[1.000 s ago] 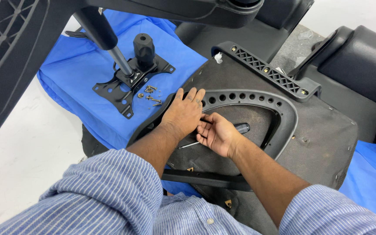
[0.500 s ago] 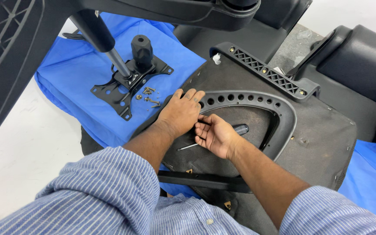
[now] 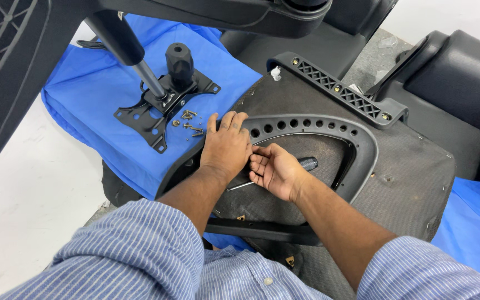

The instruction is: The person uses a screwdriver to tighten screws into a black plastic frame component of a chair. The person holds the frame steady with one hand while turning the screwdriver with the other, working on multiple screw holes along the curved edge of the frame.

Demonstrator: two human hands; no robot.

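Note:
An upturned chair seat (image 3: 406,178) lies in front of me, its dark underside facing up, with a black perforated plastic frame (image 3: 329,126) curving across it. My left hand (image 3: 226,147) rests palm down on the left end of that frame. My right hand (image 3: 276,171) sits just beside it, fingers curled near the left hand's fingertips; whatever they pinch is hidden. A screwdriver (image 3: 306,163) lies under the right hand, its metal shaft poking out at the lower left.
A black metal tilt mechanism (image 3: 165,100) with a knob lies on a blue cloth (image 3: 93,97), several loose screws (image 3: 189,123) beside it. A chair base and gas cylinder (image 3: 123,41) hang overhead. A black armrest (image 3: 456,72) sits at right. White floor lies at left.
Both hands stay on the frame's left end; the right hand's fingers have shifted slightly against the left hand. The view has drifted a little.

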